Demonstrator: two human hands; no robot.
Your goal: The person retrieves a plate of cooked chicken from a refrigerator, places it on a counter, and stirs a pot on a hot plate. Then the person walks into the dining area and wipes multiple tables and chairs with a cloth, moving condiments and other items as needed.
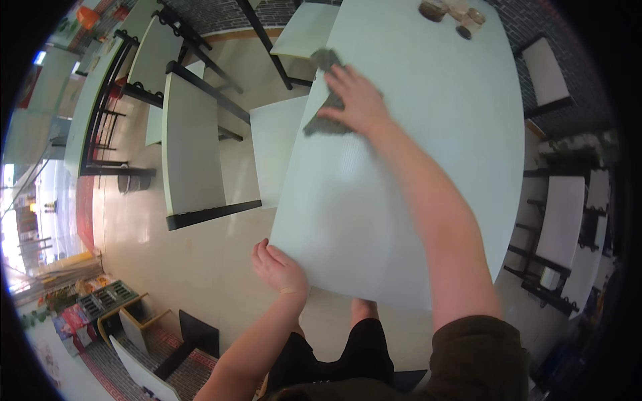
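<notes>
A long white tabletop (361, 215) stretches away from me. Near its left edge, toward the far part, my right hand (355, 97) lies with spread fingers on a grey cloth (331, 120), pressing it against the surface. The cloth is rumpled and shows on both sides of the fingers. My left hand (278, 268) rests at the near left corner of the tabletop, holding no object that I can see. Its fingers bend at the edge, and the contact there is partly hidden. Small jars (471, 22) with dark contents or lids stand at the far end.
White chairs with black frames, one with its backrest (193, 145) close by, stand left of the table. More white seats and tables (562, 220) are on the right. A dark bin (133, 181) stands on the floor at left, and a green crate (108, 301) sits at lower left.
</notes>
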